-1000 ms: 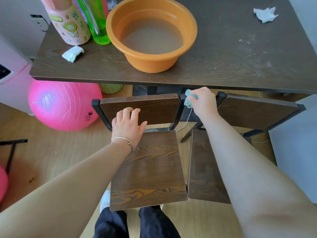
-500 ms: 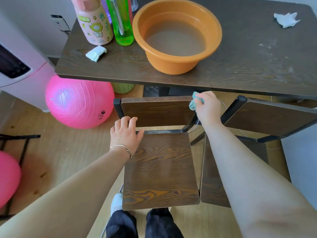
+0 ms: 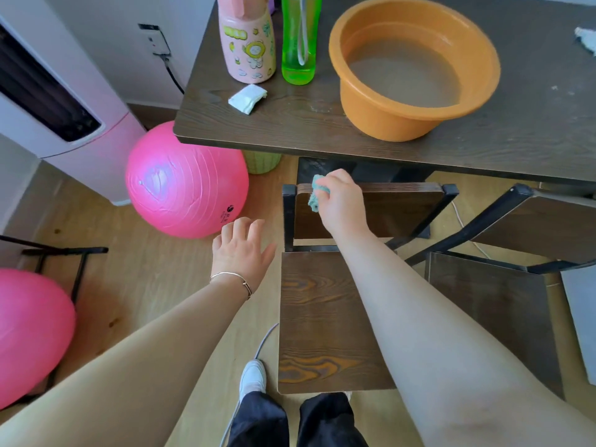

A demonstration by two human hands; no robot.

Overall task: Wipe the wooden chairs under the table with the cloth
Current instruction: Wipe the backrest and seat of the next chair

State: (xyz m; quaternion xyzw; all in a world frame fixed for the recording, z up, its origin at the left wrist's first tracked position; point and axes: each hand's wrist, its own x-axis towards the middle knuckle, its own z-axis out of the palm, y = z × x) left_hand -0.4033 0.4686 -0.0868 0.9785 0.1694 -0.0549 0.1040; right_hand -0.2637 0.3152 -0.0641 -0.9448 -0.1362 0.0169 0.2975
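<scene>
An orange basin [image 3: 387, 124] holds cloudy water. Just left of it stands a clear green bottle [image 3: 298, 43], and beside that a pink bottle [image 3: 248, 46] with cartoon stickers. A folded white wipe [image 3: 247, 98] lies in front of the pink bottle, and a crumpled white tissue [image 3: 587, 40] shows at the far right edge. On the wooden floor [image 3: 145, 285] a pink exercise ball [image 3: 183, 182] rests near a pink-and-white tower appliance [image 3: 64, 117], with a green woven object [image 3: 261, 162] behind it. A second pink ball [image 3: 29, 333] sits by a black metal frame [image 3: 64, 251]. A black cord hangs from a wall socket [image 3: 154, 43].
</scene>
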